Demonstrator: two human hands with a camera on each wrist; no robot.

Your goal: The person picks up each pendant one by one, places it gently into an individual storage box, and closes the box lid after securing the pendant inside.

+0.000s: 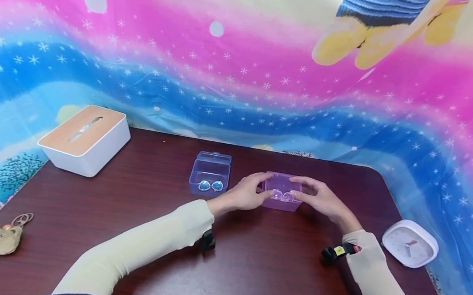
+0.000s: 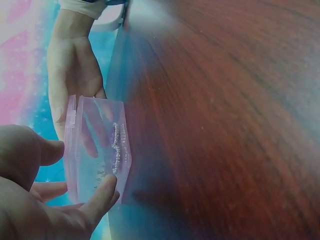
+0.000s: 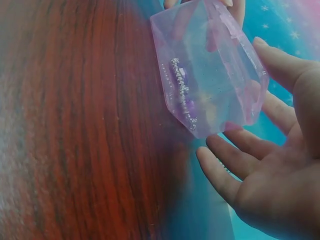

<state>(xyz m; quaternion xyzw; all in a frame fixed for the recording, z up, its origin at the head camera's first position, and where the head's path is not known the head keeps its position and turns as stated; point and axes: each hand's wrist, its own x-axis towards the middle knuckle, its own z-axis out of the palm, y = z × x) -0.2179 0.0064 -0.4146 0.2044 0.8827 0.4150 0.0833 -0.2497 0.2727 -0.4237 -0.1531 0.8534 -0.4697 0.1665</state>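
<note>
A see-through purple plastic box (image 1: 281, 204) stands on the table with its lid down; whether it is latched cannot be told. Inside, two purple bead-edged ornaments (image 3: 181, 90) lie on the bottom. My left hand (image 1: 246, 191) grips the box's left side, thumb at the front and fingers toward the back. On the opposite side my right hand (image 1: 322, 200) holds the lid's edge between thumb and forefinger, its other fingers loosely bent. Left of it, a see-through blue box (image 1: 210, 171) stands with its lid up, holding two blue ornaments (image 1: 211, 186) with pale beaded edges.
A white tissue box (image 1: 94, 160) with a wooden top stands at the back left. Near the left edge lies a tan plush keychain (image 1: 1, 240). A white clock (image 1: 410, 243) sits at the right edge. A patterned cloth (image 1: 245, 88) hangs behind the table (image 1: 246, 275).
</note>
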